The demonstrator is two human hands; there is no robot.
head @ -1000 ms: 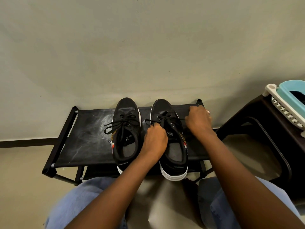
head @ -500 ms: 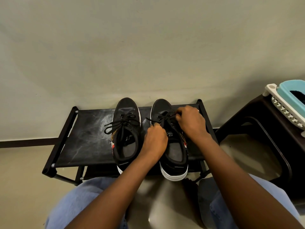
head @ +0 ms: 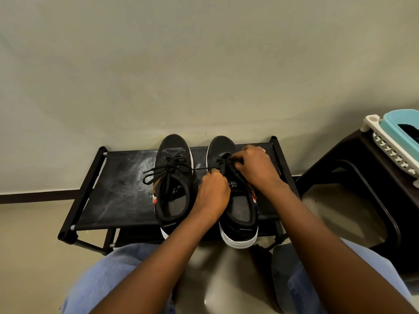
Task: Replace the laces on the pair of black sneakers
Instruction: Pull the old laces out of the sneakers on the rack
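Observation:
Two black sneakers with white soles stand side by side, toes to the wall, on a low black rack [head: 118, 191]. The left sneaker [head: 173, 196] has its black lace [head: 163, 171] tied in a loose bow. My left hand [head: 213, 193] lies over the inner side of the right sneaker [head: 240, 209] and pinches an end of its black lace [head: 223, 163]. My right hand [head: 254, 166] sits over that shoe's eyelets, fingers curled on the lace there. Both hands hide much of the right shoe's lacing.
The rack stands against a pale wall. At the right is a dark brown plastic stool [head: 353, 182] with a white and teal basket [head: 394, 141] on it. My knees in blue jeans [head: 108, 282] are at the bottom, over a beige floor.
My right hand has moved left from the rack's right edge onto the right sneaker's laces and closed on them. My left hand has stayed in place.

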